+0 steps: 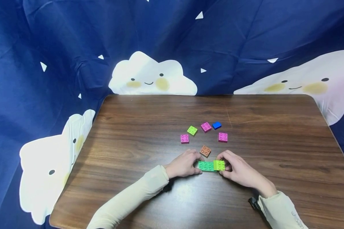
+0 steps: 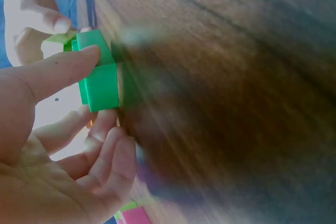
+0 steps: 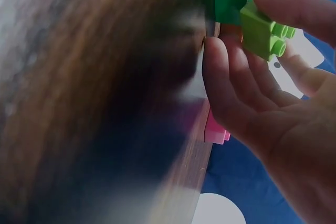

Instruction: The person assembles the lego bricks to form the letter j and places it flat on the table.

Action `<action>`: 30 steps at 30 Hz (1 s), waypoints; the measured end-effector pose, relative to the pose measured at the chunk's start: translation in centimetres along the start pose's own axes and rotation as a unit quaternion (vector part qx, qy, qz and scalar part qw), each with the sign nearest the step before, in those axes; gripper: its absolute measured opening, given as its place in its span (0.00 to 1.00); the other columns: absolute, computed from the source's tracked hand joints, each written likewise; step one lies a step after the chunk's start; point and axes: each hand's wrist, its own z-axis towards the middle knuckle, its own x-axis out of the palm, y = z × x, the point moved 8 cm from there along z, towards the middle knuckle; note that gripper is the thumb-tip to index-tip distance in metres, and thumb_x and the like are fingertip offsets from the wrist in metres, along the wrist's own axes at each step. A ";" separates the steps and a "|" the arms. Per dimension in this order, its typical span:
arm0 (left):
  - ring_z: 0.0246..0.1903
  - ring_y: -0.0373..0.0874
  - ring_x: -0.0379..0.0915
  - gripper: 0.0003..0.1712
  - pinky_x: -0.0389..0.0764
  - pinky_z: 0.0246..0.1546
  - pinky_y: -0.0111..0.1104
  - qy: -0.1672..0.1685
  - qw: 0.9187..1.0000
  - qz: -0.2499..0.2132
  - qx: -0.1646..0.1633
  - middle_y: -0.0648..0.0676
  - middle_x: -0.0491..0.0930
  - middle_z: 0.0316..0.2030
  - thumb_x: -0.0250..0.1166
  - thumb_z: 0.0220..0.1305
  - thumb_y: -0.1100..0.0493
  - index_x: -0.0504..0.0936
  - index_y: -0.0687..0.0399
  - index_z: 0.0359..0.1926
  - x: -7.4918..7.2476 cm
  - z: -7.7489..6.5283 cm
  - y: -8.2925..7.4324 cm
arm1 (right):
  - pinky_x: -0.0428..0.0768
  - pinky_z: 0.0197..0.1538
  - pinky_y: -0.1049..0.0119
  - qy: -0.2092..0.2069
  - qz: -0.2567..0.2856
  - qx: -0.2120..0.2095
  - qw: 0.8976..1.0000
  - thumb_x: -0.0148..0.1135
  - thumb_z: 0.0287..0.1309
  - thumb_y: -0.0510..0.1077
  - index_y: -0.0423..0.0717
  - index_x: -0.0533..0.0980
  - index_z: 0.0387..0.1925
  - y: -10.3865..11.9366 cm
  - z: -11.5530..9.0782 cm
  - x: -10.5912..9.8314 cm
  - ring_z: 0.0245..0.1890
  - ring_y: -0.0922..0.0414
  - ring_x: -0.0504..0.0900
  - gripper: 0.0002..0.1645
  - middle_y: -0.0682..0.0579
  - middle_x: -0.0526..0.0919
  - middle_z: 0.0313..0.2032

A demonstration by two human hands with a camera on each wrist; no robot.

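Note:
A long green toy brick (image 1: 205,166) lies on the table near its front middle, studs up. At its left end my left hand (image 1: 184,163) grips it, thumb (image 2: 68,72) on the near side and fingers on the far side. A smaller lime brick (image 1: 219,165) sits over the green brick's right end and sticks out past it. My right hand (image 1: 240,168) pinches the lime brick between thumb and fingers. In the right wrist view the lime brick (image 3: 257,32) looks slightly tilted against the green one. Just beyond the hands lies an orange-brown brick (image 1: 205,151).
Farther back lie a pink brick (image 1: 184,139), another lime brick (image 1: 192,130), a second pink brick (image 1: 206,127), a blue brick (image 1: 216,125) and a third pink one (image 1: 223,137). The wooden table (image 1: 137,121) meets a blue cloth (image 1: 212,41) with cloud prints behind.

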 end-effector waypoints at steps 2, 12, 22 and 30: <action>0.47 0.39 0.72 0.23 0.71 0.55 0.29 0.001 1.000 0.000 -0.001 0.47 0.79 0.45 0.73 0.52 0.50 0.82 0.48 0.50 0.0 0.0 0.0 | 0.79 0.39 0.71 0.004 0.001 -0.002 1.000 0.70 0.45 0.31 0.49 0.74 0.43 0.1 0.0 0.1 0.35 0.67 0.72 0.23 0.58 0.74 0.38; 0.50 0.41 0.72 0.24 0.69 0.59 0.31 0.003 1.000 0.001 -0.005 0.47 0.79 0.47 0.73 0.52 0.50 0.81 0.48 0.51 0.0 -0.1 -0.2 | 0.77 0.37 0.71 0.008 -0.002 -0.013 1.000 0.69 0.45 0.32 0.49 0.74 0.44 0.3 0.0 0.3 0.33 0.63 0.73 0.23 0.57 0.73 0.39; 0.48 0.39 0.72 0.23 0.69 0.58 0.31 0.001 1.000 0.004 -0.001 0.46 0.79 0.44 0.73 0.52 0.51 0.81 0.47 0.50 0.1 0.0 -0.2 | 0.79 0.38 0.71 0.021 0.003 -0.006 1.000 0.68 0.46 0.33 0.50 0.74 0.44 0.3 0.0 0.6 0.35 0.66 0.73 0.22 0.55 0.73 0.41; 0.46 0.39 0.71 0.22 0.69 0.57 0.30 0.004 1.000 0.000 -0.004 0.46 0.78 0.42 0.73 0.53 0.51 0.81 0.48 0.49 0.1 0.1 -0.2 | 0.77 0.37 0.72 0.030 0.003 -0.006 1.000 0.69 0.46 0.34 0.52 0.74 0.44 0.3 0.1 0.6 0.33 0.64 0.72 0.22 0.56 0.72 0.39</action>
